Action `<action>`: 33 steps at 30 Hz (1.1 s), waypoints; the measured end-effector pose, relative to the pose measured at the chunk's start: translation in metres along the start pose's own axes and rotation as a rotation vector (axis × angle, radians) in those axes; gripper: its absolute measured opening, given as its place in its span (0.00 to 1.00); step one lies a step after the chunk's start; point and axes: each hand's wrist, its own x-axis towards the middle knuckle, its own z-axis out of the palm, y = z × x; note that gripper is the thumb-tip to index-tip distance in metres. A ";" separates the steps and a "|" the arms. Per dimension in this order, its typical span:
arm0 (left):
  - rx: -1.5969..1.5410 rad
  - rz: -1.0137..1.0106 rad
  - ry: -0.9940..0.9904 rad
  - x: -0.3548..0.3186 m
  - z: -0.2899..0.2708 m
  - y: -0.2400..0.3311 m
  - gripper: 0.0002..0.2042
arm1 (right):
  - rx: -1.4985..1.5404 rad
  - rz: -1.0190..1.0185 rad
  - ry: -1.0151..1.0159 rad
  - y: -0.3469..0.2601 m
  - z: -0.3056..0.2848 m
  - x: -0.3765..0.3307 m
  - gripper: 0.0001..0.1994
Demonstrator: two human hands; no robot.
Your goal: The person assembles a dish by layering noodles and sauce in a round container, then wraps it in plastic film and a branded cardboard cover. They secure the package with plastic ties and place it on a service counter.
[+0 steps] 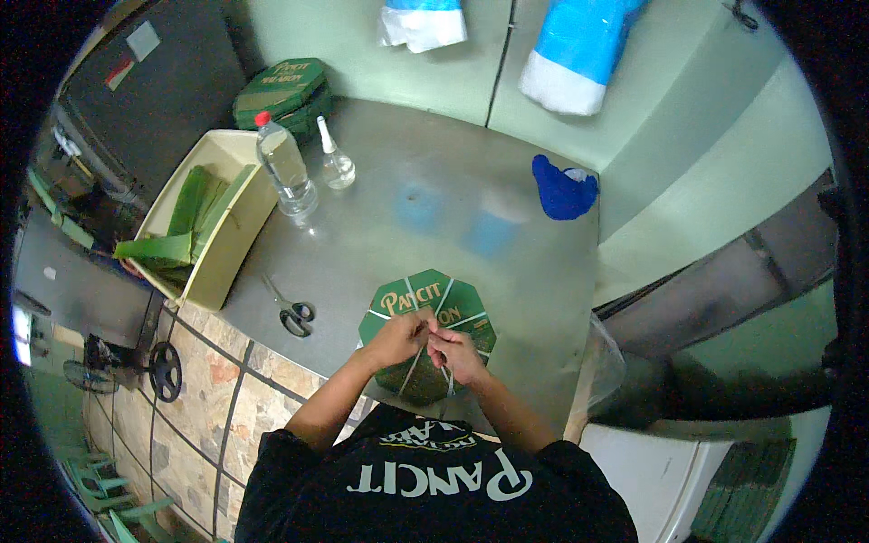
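Note:
A green eight-sided box (pixel 457 297) with gold lettering lies flat near the table's front edge. White string (pixel 472 319) crosses its lid in several directions, meeting around the middle. Over that middle my left hand (pixel 404 338) and my right hand (pixel 458 357) come together, fingers closed in a pinch on the string. The crossing point and any knot are hidden by the fingers. A string end hangs below my right hand. To the left of the box, scissors (pixel 291 309) with dark handles rest on the table, apart from both hands.
A cream bin (pixel 231 249) holding green leaf pieces (pixel 196 206) stands at the table's left edge. Beside it are a red-capped clear bottle (pixel 284 163), a spray bottle (pixel 339 169) and stacked green boxes (pixel 283 90). A blue cloth (pixel 563 192) lies at the far right.

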 end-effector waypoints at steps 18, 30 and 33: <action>0.455 0.424 -0.436 0.037 -0.012 -0.066 0.14 | -1.135 -0.226 0.314 0.005 0.009 -0.003 0.09; 0.465 0.227 -0.187 0.041 -0.025 -0.073 0.11 | -0.656 -0.062 0.365 0.006 0.018 -0.019 0.09; 0.459 0.297 -0.226 0.057 -0.027 -0.080 0.14 | -0.801 -0.121 0.327 0.009 0.015 -0.028 0.08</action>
